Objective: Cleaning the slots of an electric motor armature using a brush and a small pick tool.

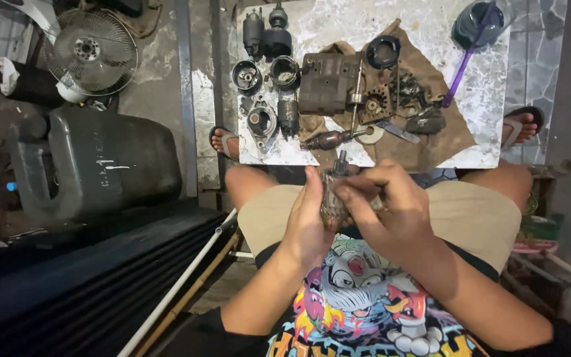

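My left hand (309, 218) and my right hand (386, 205) hold a greasy metal motor armature (336, 198) between them, above my lap. Its short shaft end (341, 162) pokes up toward the table. My left palm cups its left side, and my right fingers wrap over its front. Just beyond my hands, a marble slab (338, 26) carries several dismantled motor parts: a boxy dark housing (326, 82), round end caps (285, 71), a shaft with a gear (328, 139) and a brush plate (375, 104), partly on a brown rag (444, 132).
A purple-handled brush (465, 63) leans in a dark cup (474, 23) at the slab's far right. A large dark jerrycan (94, 162) and a small fan (90, 51) stand on the left. Dark corrugated sheeting (67, 291) and a white rod (180, 284) lie at my lower left.
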